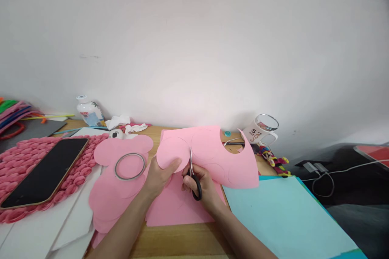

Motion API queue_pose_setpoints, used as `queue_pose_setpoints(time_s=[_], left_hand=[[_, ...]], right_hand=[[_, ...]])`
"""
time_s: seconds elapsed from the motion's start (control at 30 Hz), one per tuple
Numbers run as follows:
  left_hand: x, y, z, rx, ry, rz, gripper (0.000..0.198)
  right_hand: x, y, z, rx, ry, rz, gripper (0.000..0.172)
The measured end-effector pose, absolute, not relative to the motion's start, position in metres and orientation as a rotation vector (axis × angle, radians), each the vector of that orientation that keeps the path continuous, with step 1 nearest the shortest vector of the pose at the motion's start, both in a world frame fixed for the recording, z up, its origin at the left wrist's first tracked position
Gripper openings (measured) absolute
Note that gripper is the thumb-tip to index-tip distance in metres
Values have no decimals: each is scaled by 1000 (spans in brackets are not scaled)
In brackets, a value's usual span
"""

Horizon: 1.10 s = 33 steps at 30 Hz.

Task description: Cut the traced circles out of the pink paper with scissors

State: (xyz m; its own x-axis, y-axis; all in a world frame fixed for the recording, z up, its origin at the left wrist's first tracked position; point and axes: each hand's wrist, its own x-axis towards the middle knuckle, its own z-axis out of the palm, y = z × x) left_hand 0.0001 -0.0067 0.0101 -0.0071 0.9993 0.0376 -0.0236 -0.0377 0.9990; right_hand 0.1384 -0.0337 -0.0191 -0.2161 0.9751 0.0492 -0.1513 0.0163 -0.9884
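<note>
My left hand (161, 175) pinches a round piece of pink paper (172, 150) between thumb and fingers. In my right hand (202, 186) is a pair of scissors (197, 188) with black handles, its blades pointing up along the right edge of that round piece. A larger pink sheet (240, 170) with drawn circles spreads to the right of the blades, and a curved notch is cut out of its top edge. Whether the round piece still joins this sheet is hidden. Below both hands lies a stack of pink paper (182, 214).
Pink cut-out shapes (106, 194) lie at left under a metal ring (130, 154). Beyond them, a phone (45, 172) rests on a pink bobbly mat (18, 151). A white bottle (89, 111), a mug (257, 129), a small figurine (273, 161) and light blue sheets (279, 214) are around.
</note>
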Motion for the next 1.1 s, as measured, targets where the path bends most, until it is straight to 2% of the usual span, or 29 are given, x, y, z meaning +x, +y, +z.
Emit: queue_pose_setpoints(time_s=[0.87,1.1], left_hand=[[0,-5,7,1185,1169,1321,35],[2,-6,5,1238,1248,1334,41]], right_hand=[[137,-36,-19,-964,-1280,1399,20],[134,-35,-19,-991,-1271,1392,21]])
